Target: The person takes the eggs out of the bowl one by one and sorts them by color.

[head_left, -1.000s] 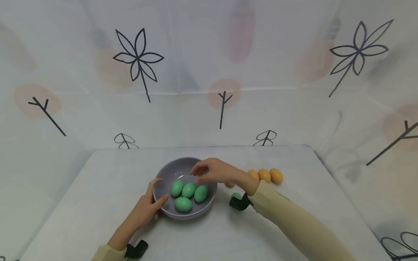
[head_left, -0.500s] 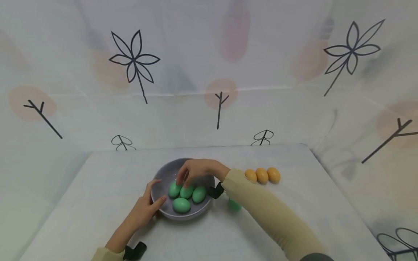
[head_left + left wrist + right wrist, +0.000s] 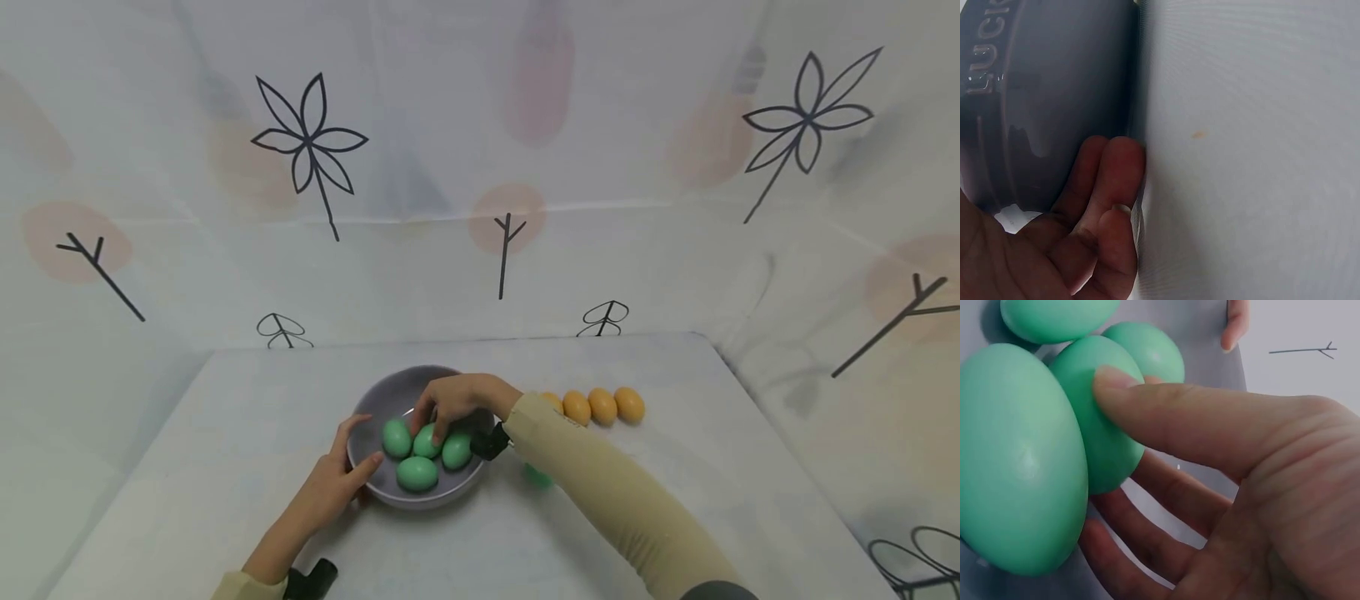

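Observation:
A grey-purple bowl [image 3: 386, 400] with several green eggs in it stands on the table. My left hand [image 3: 333, 479] holds the bowl's left side, thumb over the rim; its fingertips [image 3: 1124, 165] lie against the outer wall, low by the table, in the left wrist view. Inside the bowl, my right hand [image 3: 459, 397] pinches the middle green egg [image 3: 1113, 456], thumb on one side and fingers behind. Other green eggs lie round it: one to the left [image 3: 396, 438], one in front [image 3: 417, 473], one to the right [image 3: 456, 452].
Right of the bowl, a row of several orange eggs [image 3: 602, 406] lies on the white-covered table [image 3: 187, 467]; the right sleeve partly hides it. Another green egg [image 3: 537, 477] shows beside that sleeve. A patterned cloth [image 3: 420, 275] hangs behind the table.
My right hand has come left and down from above the bowl's right side onto the middle green egg. The left green egg has shifted slightly left. My left hand stays on the bowl.

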`<state>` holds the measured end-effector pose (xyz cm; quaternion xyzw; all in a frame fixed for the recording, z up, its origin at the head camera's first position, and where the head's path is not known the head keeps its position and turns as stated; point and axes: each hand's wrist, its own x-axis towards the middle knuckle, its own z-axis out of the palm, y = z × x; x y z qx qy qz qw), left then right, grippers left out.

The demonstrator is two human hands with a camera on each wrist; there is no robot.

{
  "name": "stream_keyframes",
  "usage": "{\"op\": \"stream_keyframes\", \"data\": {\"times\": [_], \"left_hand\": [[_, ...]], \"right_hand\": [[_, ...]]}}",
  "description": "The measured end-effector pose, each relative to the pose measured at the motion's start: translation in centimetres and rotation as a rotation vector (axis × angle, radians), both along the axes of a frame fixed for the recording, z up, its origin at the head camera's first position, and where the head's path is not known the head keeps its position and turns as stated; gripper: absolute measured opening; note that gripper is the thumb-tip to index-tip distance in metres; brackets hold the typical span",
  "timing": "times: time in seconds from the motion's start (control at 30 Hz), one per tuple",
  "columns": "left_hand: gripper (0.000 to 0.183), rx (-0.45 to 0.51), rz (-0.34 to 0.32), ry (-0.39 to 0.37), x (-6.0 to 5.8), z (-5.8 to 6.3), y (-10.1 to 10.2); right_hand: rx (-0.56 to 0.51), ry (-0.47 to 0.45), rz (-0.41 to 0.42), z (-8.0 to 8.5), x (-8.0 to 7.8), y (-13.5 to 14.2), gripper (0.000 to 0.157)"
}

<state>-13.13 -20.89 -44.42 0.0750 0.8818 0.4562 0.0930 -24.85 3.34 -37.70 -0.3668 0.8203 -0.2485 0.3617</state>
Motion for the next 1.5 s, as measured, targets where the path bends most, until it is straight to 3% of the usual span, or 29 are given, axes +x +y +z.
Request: {"op": "stream_keyframes", "data": {"times": [0.27,0.8,1.13,1.5], "left_hand": [[0.065,0.008,0.003,-0.005,0.1,-0.1,-0.1],[0.065,-0.013,0.011,0.007,0.2,0.1,0.0],[0.066,-0.012,0.005,-0.009,0.0,0.2,-0.1],[0.065,-0.009,0.004,-0.013,0.1,0.2,0.0]], "right_hand": [[0.017,0.039,0.011,0.0,0.3,-0.1,0.029],[0.007,0.040,-0.003,0.7,1.1,0.4,0.035],[-0.107,0.043,-0.060,2.5,1.7,1.9,0.038],[-0.201,0.129,-0.039,3.4,2.6,3.8,0.040]]}}
